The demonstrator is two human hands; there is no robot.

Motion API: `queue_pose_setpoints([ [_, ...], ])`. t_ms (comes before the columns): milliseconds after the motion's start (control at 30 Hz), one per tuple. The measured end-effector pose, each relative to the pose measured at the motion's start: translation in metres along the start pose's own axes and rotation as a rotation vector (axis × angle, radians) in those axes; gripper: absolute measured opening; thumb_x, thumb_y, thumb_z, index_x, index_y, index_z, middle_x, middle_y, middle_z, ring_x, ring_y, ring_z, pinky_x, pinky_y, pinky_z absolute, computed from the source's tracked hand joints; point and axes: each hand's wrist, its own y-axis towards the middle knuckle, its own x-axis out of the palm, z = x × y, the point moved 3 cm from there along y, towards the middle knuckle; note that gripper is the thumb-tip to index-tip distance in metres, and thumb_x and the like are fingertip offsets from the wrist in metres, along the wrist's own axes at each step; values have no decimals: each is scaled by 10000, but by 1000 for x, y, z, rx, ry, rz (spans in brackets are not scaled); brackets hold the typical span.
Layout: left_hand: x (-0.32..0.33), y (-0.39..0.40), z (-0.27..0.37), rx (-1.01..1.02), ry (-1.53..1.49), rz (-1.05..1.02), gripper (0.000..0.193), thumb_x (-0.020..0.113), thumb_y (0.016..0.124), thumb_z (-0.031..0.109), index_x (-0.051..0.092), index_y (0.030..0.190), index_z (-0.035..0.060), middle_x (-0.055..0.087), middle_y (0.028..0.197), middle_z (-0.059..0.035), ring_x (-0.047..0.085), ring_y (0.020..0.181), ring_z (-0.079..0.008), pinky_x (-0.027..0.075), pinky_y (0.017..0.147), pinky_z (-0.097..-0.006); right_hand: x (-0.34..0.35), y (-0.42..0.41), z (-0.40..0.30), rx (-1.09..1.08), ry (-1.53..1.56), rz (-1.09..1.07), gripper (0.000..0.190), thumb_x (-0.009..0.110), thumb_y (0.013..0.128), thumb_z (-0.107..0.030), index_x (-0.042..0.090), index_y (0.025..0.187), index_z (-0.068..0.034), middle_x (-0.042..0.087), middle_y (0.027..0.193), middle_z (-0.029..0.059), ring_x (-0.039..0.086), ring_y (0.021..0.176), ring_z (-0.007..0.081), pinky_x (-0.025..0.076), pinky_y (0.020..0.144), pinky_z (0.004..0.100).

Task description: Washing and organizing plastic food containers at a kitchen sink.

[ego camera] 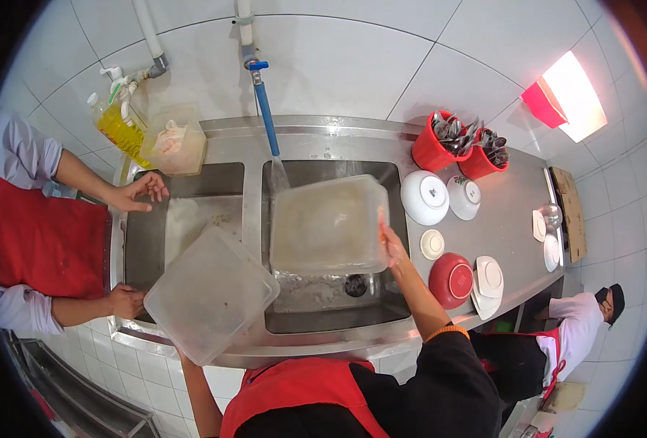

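My right hand [393,246] grips the right side of a translucent plastic food container [329,224], tilted over the right sink basin [337,323]. Water runs from a blue hose [267,117] at the container's upper left corner. A squarish translucent plastic piece [211,295], a lid or a second container, is held in my left hand [185,357] at its lower edge. It spans the left basin [145,241] and the divider, and hides most of that hand's fingers. Beyond the container, a black drain [356,285] shows in the right basin.
A co-worker's hands [137,191] are at the left basin. Behind it stand a yellow liquid bottle [121,131] and a plastic tub [174,143]. Red cutlery buckets [435,145], upturned white bowls [424,197] and a red bowl [451,280] occupy the right counter. Another person [564,339] bends at right.
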Motion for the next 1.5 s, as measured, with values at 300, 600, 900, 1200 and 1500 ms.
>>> queue_pose_setpoints([
  [300, -53, -43, -45, -150, -165, 234, 457, 404, 880, 364, 394, 1195, 34, 489, 1091, -94, 490, 976, -220, 457, 782, -358, 62, -4, 24, -119, -1477, -525, 184, 631, 731, -233, 655, 856, -101, 638, 811, 55, 606, 737, 169, 472, 598, 351],
  [600, -102, -90, -98, -259, -339, 473, 472, 400, 882, 371, 384, 1214, 35, 483, 1105, -102, 486, 989, -234, 460, 787, -369, -16, 55, 187, -310, -2408, -551, 196, 489, 803, -273, 623, 888, -158, 622, 911, 18, 574, 905, 188, 325, 942, 410],
  [900, -102, -147, -124, -176, -498, 691, 477, 359, 893, 394, 369, 1238, 65, 463, 1162, -92, 472, 1044, -238, 426, 853, -360, 57, 43, 81, -660, -1428, -503, 170, 547, 774, -206, 604, 767, -46, 609, 702, 82, 597, 619, 233, 452, 541, 343],
  [1200, -18, -198, -108, -38, -509, 847, 609, 242, 897, 504, 284, 1297, 46, 381, 1274, -114, 417, 1131, -263, 369, 933, -367, 66, -41, -11, -202, -250, 68, 175, 538, 845, -260, 554, 816, -89, 579, 689, 12, 552, 530, 73, 371, 357, 165],
  [1500, 23, -193, -70, 165, -542, 832, 625, 270, 901, 483, 306, 1259, -28, 383, 1265, -133, 390, 1149, -268, 328, 965, -362, 60, -186, -52, -552, 476, -39, 487, 346, 889, -460, 375, 1254, -140, 425, 1254, 21, 410, 1144, 222, 346, 962, 392],
])
